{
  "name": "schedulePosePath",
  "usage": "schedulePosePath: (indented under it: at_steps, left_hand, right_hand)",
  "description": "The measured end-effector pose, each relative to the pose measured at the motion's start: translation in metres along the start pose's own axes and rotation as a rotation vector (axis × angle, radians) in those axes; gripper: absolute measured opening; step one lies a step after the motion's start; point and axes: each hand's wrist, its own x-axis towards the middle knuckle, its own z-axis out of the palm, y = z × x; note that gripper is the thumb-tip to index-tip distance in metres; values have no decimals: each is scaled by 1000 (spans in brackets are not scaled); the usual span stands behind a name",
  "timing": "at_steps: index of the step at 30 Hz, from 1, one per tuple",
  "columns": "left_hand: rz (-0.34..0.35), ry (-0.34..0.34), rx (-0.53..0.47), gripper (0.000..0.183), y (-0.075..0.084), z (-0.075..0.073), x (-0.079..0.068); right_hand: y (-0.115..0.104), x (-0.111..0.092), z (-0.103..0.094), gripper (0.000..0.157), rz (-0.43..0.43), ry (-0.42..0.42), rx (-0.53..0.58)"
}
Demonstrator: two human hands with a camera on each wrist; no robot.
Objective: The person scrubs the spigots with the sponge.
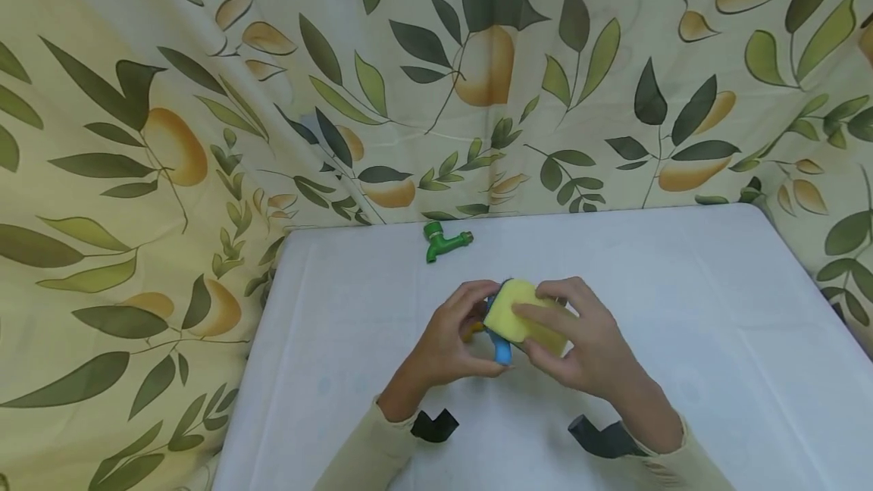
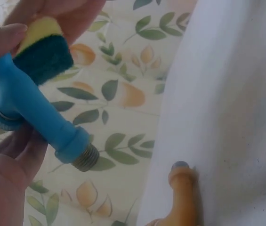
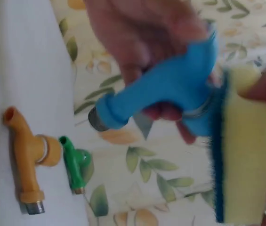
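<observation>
A blue plastic tap (image 2: 36,101) with a metal threaded end is held in my left hand (image 1: 446,339), fingers and thumb curled round its spout and cap. My right hand (image 1: 589,332) grips a sponge (image 3: 245,155), yellow on one side with a dark green scouring layer on the other. In the right wrist view, the scouring side stands against the tap's capped end. From the head view, the sponge hides most of the blue tap. An orange tap (image 3: 25,160) lies on the table beyond the hands, mostly covered by my left hand in the head view.
A green tap (image 1: 445,242) lies near the far edge of the white-covered table (image 1: 355,279). Behind and to the left hangs a curtain (image 1: 225,135) printed with leaves and fruit. Dark straps or mounts (image 1: 435,426) sit at both wrists.
</observation>
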Motion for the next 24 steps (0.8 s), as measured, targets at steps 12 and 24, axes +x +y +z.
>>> schedulePosePath:
  at_steps: [12, 24]
  left_hand:
    - [-18, 87, 83, 98, -5, -3, 2]
    - [43, 88, 220, 98, 2, -1, 3]
  right_hand:
    - [0, -6, -7, 29, -14, -183, 128]
    - [-3, -12, -5, 40, 5, -116, 109]
